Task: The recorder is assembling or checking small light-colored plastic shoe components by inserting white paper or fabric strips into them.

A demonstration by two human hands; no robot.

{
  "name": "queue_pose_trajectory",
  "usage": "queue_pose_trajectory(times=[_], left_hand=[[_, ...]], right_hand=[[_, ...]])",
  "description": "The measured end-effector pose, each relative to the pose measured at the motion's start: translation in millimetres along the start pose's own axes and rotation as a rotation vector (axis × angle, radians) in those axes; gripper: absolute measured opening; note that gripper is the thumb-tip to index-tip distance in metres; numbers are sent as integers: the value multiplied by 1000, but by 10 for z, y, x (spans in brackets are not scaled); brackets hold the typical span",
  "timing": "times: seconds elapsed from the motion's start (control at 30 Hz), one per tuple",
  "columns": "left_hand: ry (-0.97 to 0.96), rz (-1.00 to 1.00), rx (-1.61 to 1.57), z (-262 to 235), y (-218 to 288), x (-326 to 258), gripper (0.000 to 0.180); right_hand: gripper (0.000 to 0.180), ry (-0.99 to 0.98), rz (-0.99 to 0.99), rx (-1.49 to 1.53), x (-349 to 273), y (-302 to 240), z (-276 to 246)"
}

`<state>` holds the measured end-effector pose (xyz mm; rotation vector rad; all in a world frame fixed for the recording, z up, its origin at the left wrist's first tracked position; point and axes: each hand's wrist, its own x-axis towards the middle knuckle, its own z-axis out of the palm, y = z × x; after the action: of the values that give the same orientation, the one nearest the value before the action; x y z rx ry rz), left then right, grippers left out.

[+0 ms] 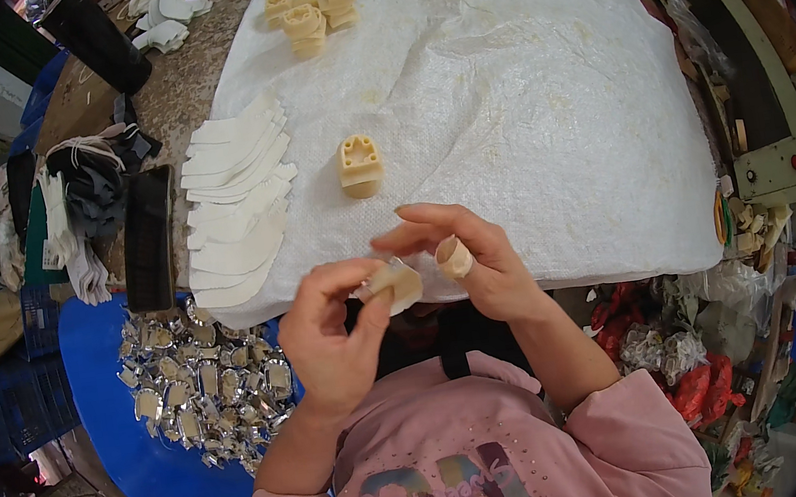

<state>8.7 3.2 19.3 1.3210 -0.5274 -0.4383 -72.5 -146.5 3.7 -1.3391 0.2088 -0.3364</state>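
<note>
My left hand (324, 332) pinches a small curved piece, pale beige with a shiny silvery edge (399, 286), between thumb and fingers above the near edge of the white sheet. Close beside it, my right hand (481, 260) has its fingers stretched out and apart, gripping nothing. A beige sleeve-like wrap (454, 257) sits around the right thumb. Ahead of both hands, a cream block with holes in its top (360, 166) stands upright on the white woven sheet (523, 134). To the left lie overlapping white cut pieces (238, 203) in a fanned row.
Several more cream blocks (306, 23) cluster at the far side. A blue tray (152, 467) at the left holds many silvery pieces (201, 382). A dark oblong box (148, 239) and a black cylinder (97, 39) stand left. A pale green machine (766, 104) is at the right.
</note>
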Motion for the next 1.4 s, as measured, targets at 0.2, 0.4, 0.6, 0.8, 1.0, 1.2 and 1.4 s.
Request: queue_pose_trajectory(times=[0.2,0.4,0.6,0.8,1.0,1.2,1.4], left_hand=[[-84,-65,-158,-4,-106,-7,12],[-63,-78,-133,4,-48,16,11],[-81,123,141,31,-77,36,9],[-134,172,292,-77,-7,74,11],[-208,571,391,-104,-66,66,27],[-292,179,46,-85,4,41,44],[-395,-209,-177,2,-2,49,55]], right_hand=[[16,-46,-255,-442,-25,11,51],[12,37,-67,-12,-14,-23,184],[13,115,-510,-707,-8,-36,175],[22,-19,-294,-205,-57,-14,81],[39,-179,42,54,11,-140,-49],[42,-83,-365,-416,16,-249,-8],[42,-59,-465,-436,3,-89,120]])
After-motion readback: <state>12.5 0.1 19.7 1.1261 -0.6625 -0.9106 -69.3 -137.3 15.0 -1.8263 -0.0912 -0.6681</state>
